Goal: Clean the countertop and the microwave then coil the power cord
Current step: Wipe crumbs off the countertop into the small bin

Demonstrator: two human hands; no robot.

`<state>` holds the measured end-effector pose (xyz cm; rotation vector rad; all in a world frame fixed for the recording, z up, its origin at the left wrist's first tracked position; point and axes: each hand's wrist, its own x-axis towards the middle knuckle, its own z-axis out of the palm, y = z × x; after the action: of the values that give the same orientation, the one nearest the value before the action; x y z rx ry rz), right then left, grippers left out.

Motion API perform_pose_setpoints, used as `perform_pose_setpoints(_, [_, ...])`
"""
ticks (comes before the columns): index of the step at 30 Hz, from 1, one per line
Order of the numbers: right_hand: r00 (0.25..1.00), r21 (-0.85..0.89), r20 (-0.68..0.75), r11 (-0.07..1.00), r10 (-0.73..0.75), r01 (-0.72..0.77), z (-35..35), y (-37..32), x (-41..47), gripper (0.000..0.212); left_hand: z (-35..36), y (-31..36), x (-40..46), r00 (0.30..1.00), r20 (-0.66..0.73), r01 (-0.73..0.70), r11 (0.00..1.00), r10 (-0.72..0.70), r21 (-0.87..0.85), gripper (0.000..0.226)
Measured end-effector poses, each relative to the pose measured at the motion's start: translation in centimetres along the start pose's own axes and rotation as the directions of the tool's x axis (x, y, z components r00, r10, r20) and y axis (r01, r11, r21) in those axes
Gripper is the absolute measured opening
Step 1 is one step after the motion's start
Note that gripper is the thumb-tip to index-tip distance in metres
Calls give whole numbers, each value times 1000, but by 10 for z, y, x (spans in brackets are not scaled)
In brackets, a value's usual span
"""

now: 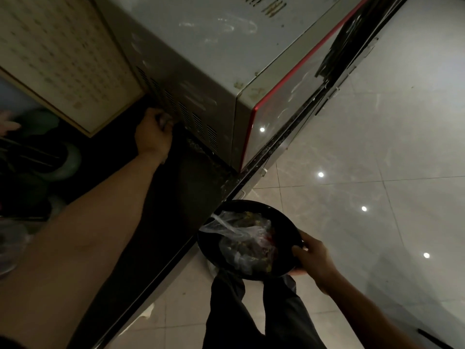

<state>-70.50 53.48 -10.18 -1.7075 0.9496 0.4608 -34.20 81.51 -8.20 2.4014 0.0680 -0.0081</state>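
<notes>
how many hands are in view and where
2. The left hand is on the dark countertop, fingers curled on something small by the microwave side. The right hand holds a black bowl below the counter edge.

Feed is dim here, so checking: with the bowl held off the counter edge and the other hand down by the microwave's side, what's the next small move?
Probably sweep the left hand along the countertop toward the black bowl that the right hand holds below the edge: crumbs line the microwave base.
</notes>
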Motion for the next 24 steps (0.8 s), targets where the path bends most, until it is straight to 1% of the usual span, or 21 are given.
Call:
perform_pose_setpoints(2, [1000, -3, 22, 1000, -5, 5, -2, -4, 0, 51, 2, 3, -20, 998, 61, -29, 1000, 30, -7, 34])
perform_pose_setpoints(5, [999, 4, 51, 1000, -7, 7, -5, -10, 1, 50, 8, 10, -47, 990, 136, -31, 999, 34, -25, 30])
perform_pose_setpoints(9, [995, 0, 99, 1000, -17, 17, -10, -15, 6, 48, 17, 19, -73, 985, 173, -6, 1000, 6, 0, 30])
perform_pose_setpoints(14, [989, -99, 132, 992, -60, 74, -17, -21, 15, 48, 20, 21, -87, 963, 269, -5, 999, -5, 35, 27])
perform_pose_setpoints(19, [982, -122, 177, 988, -73, 96, -22, -30, 18, 47, 17, 23, -103, 917, 389, -121, 990, 86, 68, 23])
perform_pose_setpoints(22, [980, -151, 180, 982, -85, 113, -26, -30, 21, 47, 22, 25, -116, 908, 393, -205, 972, 145, 115, 23])
perform_pose_setpoints(24, [979, -165, 184, 979, -91, 122, -27, -30, 20, 47, 24, 25, -120, 912, 376, -234, 962, 167, 140, 27])
